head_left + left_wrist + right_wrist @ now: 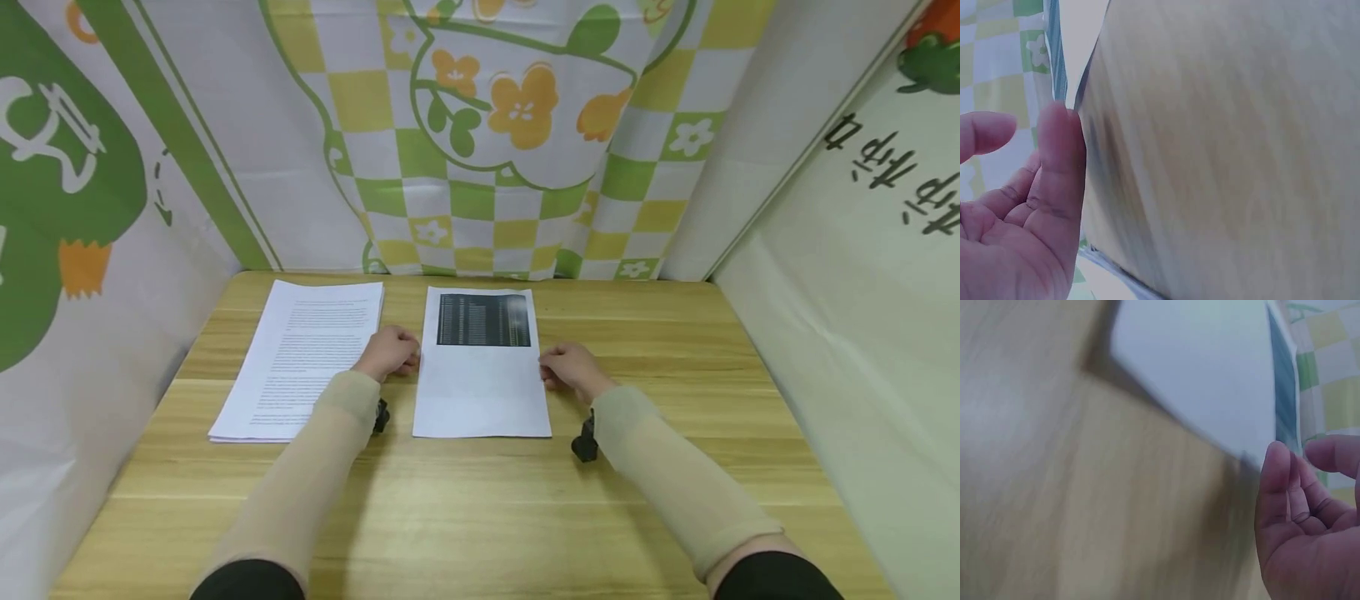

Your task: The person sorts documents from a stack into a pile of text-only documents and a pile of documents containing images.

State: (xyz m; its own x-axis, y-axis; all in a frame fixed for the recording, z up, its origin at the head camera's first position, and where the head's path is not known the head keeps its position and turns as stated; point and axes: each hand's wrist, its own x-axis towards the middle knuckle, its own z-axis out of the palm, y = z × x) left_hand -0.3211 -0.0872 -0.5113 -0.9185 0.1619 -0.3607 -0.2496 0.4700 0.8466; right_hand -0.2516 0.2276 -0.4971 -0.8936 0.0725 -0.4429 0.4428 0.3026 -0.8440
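From where I stand, the printed sheet [482, 392] is in the middle of the counter [480, 517], its dark printed block [483, 320] toward the far edge. What worries me is the paper buckling: if both hands push inward unevenly, it could bow, crease or skew, and the shadow along its edge suggests part of it may be lifted. The stack of printed pages [311, 358] sits just beside the left hand [390, 352], so a stray brush of that wrist might fan its top leaves.

Both forearms angle inward, palms turned toward each other. The left hand's fingertips touch the sheet's left edge, thumb apart; the right hand [576, 371] mirrors it on the right edge, its thumb close by, a narrow gap showing, no firm pinch visible.
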